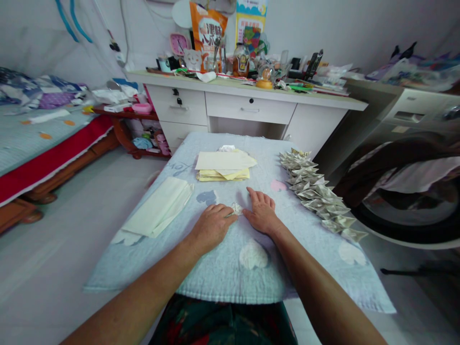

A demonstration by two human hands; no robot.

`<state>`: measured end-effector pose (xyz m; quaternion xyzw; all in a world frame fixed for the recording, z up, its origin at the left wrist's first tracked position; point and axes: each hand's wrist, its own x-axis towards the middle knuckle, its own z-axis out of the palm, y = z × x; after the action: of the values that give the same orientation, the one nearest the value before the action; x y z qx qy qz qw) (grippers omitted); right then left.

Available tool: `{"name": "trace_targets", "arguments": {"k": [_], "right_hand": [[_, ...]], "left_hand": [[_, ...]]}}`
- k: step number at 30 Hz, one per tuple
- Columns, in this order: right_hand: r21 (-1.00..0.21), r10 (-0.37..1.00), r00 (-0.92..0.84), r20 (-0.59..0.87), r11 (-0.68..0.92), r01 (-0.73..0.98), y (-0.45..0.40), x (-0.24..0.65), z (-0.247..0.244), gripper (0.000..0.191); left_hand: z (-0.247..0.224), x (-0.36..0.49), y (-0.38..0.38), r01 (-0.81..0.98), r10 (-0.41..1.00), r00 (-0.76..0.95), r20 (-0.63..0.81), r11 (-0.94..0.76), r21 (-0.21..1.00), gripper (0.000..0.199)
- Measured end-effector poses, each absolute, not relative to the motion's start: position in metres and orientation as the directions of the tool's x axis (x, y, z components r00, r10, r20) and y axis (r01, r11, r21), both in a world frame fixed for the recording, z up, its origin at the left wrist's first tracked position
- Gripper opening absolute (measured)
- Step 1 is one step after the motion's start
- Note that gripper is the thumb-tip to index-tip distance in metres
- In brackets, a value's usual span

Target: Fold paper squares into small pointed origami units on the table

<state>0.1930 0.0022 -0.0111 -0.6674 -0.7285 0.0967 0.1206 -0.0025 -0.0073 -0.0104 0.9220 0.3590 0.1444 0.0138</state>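
Observation:
A small piece of folded printed paper lies on the cloth-covered table between my hands. My left hand has its fingers pressed together, with the thumb and forefinger closed at the paper's left edge. On the other side my right hand rests with its fingers stretched out, its thumb tip by the paper's right edge. Folded paper pieces with pointed tips stand packed in a long row along the table's right side. Beyond my hands is a stack of yellowish paper sheets. Pale folded sheets lie at the left.
A light blue patterned cloth covers the table. Behind it stands a white desk crowded with a honey jar, an orange bag and a pink clock. A washing machine is at the right, a bed at the left.

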Motion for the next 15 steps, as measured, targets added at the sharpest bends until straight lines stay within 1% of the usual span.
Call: {"name": "trace_targets", "arguments": {"k": [5,9,12,13,15], "right_hand": [[-0.262,0.997,-0.079,0.018,0.08,0.962,0.001,0.203,-0.007,0.072],[-0.247,0.998,-0.062,0.024,0.066,0.967,0.001,0.212,-0.008,0.071],[-0.29,0.992,-0.079,0.095,0.104,0.951,-0.001,0.214,-0.005,0.065],[-0.318,0.985,-0.103,0.141,0.144,0.937,-0.002,0.213,-0.004,0.06],[-0.368,0.953,-0.196,0.232,0.272,0.889,-0.005,0.21,-0.002,0.046]], "left_hand": [[-0.01,-0.003,-0.006,0.658,0.671,0.697,0.253,-0.738,0.147,0.023],[-0.013,-0.003,-0.004,0.654,0.672,0.696,0.255,-0.739,0.162,0.024],[-0.015,-0.003,-0.003,0.646,0.672,0.69,0.27,-0.739,0.191,0.027],[-0.016,-0.004,-0.002,0.641,0.671,0.687,0.278,-0.74,0.203,0.028],[-0.016,-0.004,-0.001,0.629,0.668,0.685,0.29,-0.744,0.225,0.031]]}}
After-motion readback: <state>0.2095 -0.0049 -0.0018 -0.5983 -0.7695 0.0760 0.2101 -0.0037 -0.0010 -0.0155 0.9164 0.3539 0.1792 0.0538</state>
